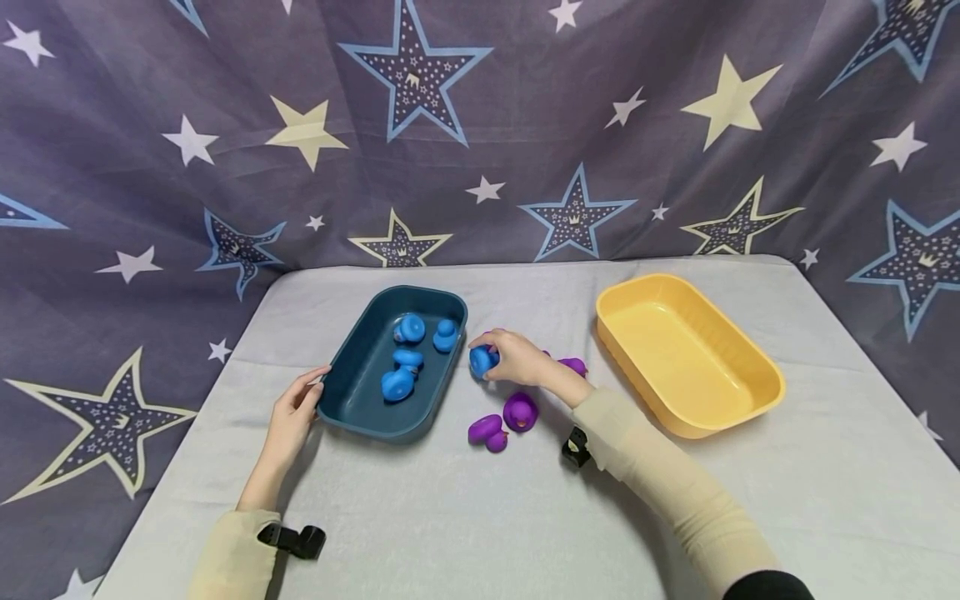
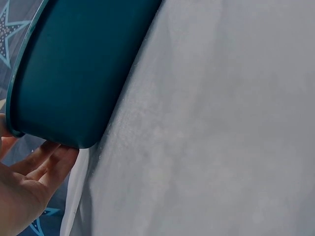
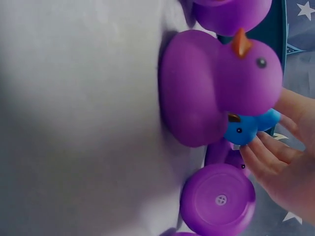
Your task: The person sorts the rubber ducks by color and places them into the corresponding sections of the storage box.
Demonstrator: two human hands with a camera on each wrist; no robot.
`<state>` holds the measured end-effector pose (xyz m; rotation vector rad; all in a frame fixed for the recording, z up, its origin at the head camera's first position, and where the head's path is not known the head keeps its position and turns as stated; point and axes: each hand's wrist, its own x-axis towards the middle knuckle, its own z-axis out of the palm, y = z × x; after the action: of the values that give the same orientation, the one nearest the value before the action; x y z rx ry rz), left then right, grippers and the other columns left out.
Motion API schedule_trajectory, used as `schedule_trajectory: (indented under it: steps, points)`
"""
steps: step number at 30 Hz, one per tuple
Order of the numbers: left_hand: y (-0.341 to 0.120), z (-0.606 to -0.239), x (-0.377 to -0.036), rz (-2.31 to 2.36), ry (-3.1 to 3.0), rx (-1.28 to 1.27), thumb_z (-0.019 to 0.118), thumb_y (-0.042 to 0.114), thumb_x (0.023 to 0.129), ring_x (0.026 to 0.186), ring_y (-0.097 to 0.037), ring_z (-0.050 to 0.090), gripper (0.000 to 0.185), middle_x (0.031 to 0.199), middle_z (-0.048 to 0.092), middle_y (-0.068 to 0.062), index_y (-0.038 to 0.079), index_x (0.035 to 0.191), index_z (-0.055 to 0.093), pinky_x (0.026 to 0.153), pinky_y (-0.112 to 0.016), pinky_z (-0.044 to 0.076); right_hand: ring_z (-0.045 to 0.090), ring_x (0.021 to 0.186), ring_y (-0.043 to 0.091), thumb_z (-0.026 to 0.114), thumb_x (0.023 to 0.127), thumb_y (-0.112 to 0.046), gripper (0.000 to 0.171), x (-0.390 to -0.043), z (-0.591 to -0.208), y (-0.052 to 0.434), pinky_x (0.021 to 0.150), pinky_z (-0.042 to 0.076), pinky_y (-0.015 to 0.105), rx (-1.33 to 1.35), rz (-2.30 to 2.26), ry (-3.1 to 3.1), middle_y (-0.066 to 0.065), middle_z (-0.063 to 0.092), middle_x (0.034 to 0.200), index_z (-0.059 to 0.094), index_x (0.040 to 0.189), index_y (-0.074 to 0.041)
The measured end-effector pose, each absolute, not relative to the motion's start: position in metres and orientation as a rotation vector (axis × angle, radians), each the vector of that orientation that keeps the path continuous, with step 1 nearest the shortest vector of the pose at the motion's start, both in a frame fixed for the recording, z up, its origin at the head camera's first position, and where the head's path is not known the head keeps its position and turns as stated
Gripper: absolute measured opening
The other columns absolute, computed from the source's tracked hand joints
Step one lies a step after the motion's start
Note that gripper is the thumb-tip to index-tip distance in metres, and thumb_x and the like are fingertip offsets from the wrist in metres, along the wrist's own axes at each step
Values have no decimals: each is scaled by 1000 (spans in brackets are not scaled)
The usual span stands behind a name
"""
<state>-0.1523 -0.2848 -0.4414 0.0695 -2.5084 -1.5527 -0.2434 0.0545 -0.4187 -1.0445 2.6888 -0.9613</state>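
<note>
My left hand (image 1: 291, 421) holds the left edge of a dark teal bin (image 1: 341, 354), fingers against its outer wall in the left wrist view. Several blue rubber ducks (image 1: 409, 328) lie inside that bin, some tipped over. Just right of the bin, my right hand (image 1: 517, 358) grips another blue rubber duck (image 1: 482, 362) between thumb and fingers. Purple rubber ducks (image 1: 521, 412) lie around this hand on the table, a few partly hidden behind it. In the right wrist view a purple duck (image 3: 197, 88) stands close to the camera, partly covering the gripped blue duck (image 3: 242, 130).
A yellow bin (image 1: 682, 358) stands on the right side of the table, with nothing in it. Pale cloth (image 1: 420, 517) covers the table. Behind hangs a dark star-patterned curtain (image 1: 495, 100). My right forearm (image 1: 675, 483) crosses the table in front of the yellow bin.
</note>
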Motion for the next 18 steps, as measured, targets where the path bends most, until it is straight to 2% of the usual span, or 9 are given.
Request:
schedule_trajectory:
  steps: [9,18]
  points:
    - [-286,-443,-153,-1545,-2527,91,43,22,97,72,0,49,37,88,56,15,3,129,49,61,-21,45,57,96,26,73,71,-5,48,-240,-410,56,85,47,35,-1064,-979,2697,19,59,109,59,116,1]
    - [-285,-442,-152,-1592,-2505,86,43,22,97,80,4,53,38,90,56,14,1,129,48,65,-14,46,57,97,27,73,71,-5,47,-237,-403,58,85,47,35,-1068,-1020,2673,19,59,108,59,116,1]
